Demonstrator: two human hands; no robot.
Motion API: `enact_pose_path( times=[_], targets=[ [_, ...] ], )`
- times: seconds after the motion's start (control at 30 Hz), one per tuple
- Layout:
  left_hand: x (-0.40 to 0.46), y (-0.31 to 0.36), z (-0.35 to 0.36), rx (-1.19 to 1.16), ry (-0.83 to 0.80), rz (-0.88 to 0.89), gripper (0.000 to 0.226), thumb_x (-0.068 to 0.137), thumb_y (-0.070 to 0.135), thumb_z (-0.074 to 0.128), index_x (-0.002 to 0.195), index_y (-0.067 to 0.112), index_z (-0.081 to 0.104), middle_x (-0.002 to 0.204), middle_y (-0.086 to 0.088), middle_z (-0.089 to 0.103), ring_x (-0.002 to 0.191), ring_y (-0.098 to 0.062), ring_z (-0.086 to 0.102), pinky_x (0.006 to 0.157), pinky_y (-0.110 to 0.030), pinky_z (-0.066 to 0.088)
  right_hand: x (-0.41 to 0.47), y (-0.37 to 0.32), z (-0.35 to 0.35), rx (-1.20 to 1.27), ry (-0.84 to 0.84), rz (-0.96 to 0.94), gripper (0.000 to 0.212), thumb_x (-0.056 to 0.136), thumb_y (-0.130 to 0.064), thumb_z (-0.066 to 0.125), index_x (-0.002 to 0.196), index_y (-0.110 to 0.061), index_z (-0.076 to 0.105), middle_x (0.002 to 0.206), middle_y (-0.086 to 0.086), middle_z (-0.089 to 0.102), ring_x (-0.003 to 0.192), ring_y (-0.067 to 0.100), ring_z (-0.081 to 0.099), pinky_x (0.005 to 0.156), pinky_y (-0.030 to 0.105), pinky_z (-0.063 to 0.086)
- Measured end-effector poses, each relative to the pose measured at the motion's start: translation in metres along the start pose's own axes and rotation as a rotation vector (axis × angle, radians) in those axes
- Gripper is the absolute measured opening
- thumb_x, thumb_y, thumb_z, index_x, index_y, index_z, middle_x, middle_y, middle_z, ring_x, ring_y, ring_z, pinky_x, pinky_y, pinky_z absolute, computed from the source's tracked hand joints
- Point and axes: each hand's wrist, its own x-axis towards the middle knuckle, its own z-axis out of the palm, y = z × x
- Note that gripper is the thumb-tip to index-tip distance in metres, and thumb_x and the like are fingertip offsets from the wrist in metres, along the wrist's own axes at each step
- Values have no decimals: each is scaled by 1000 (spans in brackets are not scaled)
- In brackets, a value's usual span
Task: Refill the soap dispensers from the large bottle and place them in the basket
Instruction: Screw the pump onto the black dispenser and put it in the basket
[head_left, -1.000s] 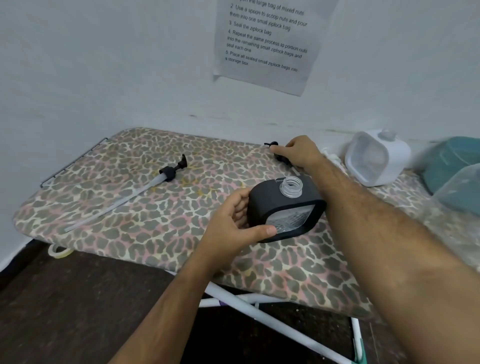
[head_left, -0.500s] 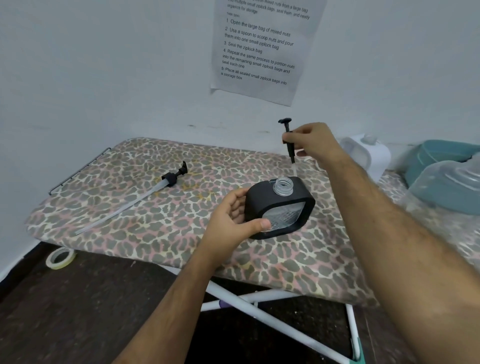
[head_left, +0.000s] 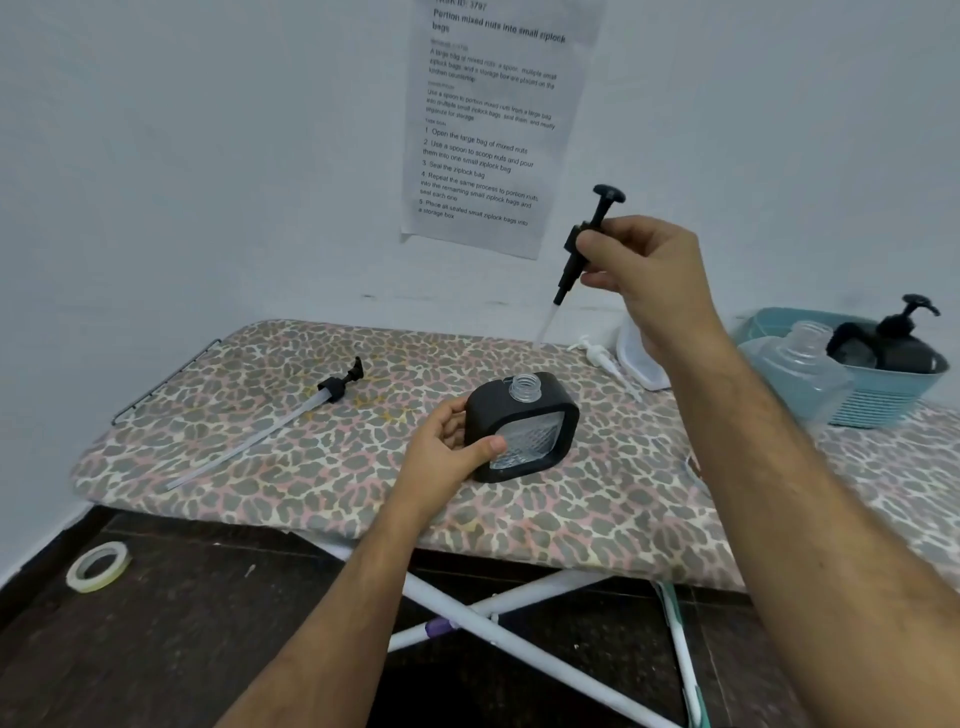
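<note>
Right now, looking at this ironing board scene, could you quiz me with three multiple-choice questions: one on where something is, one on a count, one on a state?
1. Where is the basket?
A. on the floor
B. at the right end of the ironing board
C. hanging on the wall

2. How many pumps lie loose on the board?
A. two
B. none
C. five

3. What is the state of the black dispenser in the left hand?
A. pump screwed on
B. neck open, no pump
C. lying in the basket

Answers:
1 B: the blue basket sits on the board's right end.
2 A: a black pump lies at left, a white pump near the wall.
3 B: its clear threaded neck is bare, while the right hand holds a third pump up in the air.
</note>
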Motion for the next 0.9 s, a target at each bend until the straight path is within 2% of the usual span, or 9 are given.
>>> enact_pose_path(
  times=[0.17,0.27,0.43,0.57,0.73,0.9],
  targets=[
    [3,-6,0,20,13,-8,48,74,16,82,115,25,59,116,-3,69,108,-17,66,92,-39,55,-21,4,3,2,-27,19,7,83,-12,72,88,-16,73,83,1,76,86,20,71,76,35,58],
    [3,-6,1,25,19,-8,46,74,16,83,112,28,60,115,-3,69,107,-17,67,92,-41,55,-31,9,7,-30,-38,37,9,84,-9,73,89,-17,73,86,4,75,85,18,69,79,36,57],
    [4,-7,3,28,31,5,46,73,17,84,110,32,61,114,-1,69,106,-15,67,91,-36,56,-45,20,16,-82,-67,82,11,85,-6,73,91,-14,73,85,0,74,78,5,69,76,22,54],
    [3,-7,3,24,39,5,46,74,16,84,110,31,60,113,0,69,103,-12,67,83,-26,56,-53,36,21,-167,-103,127,13,81,-11,76,94,-12,75,88,0,76,87,14,72,87,31,56],
    [1,-3,4,35,43,20,41,76,16,82,106,33,59,110,1,69,98,-8,68,76,-20,55,-64,47,24,-270,-149,148,13,82,-14,75,95,-15,75,88,-2,75,84,10,70,81,29,55],
    [1,-3,4,38,44,20,40,76,18,82,105,34,59,109,3,69,97,-6,67,75,-19,55,-69,54,25,-330,-162,173,17,81,-17,77,97,-13,75,92,-3,75,89,11,70,88,35,56]
  ],
)
